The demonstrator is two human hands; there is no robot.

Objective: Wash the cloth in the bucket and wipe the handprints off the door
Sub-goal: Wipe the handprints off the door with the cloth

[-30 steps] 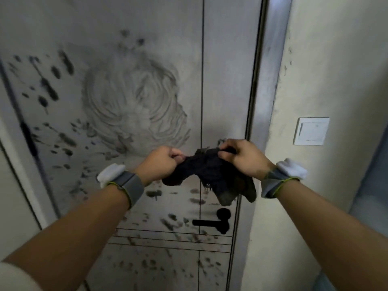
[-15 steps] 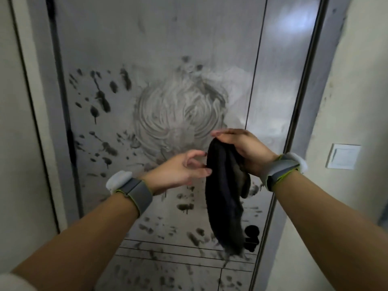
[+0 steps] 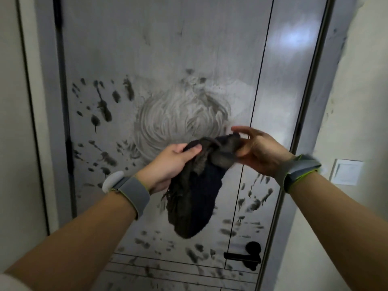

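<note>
Dark cloth: the cloth (image 3: 194, 198) hangs in front of the door, held up between both hands; its upper edge is bunched and twisted, and the rest droops in a long fold with a frayed fringe on its left side.
Left hand: the left hand (image 3: 168, 164) grips the upper left part of the cloth, thumb on top and fingers curled underneath into the fabric.
Right hand: the right hand (image 3: 258, 152) pinches the upper right corner of the cloth with thumb and lower fingers; its forefinger is stretched out loose above the fabric, so the hand is only partly closed.
Wrists: each wrist carries a grey wristband with a yellow-green edge, the left wristband (image 3: 132, 192) with a white piece on its outer side, and the right wristband (image 3: 298, 171) blurred.
Door: the grey door (image 3: 147, 49) fills the middle of the view, with a thin vertical groove to the right of centre.
Marks: black handprints (image 3: 102, 106) and finger smudges dot the left side, the lower right and the bottom of the door.
Smear: a round swirled smear (image 3: 182, 116) of grey streaks sits just above the hands.
Handle: a black door handle (image 3: 245, 256) is at the lower right, below the cloth.
Wall: a white switch (image 3: 346, 172) is on the pale wall to the right of the door frame.
</note>
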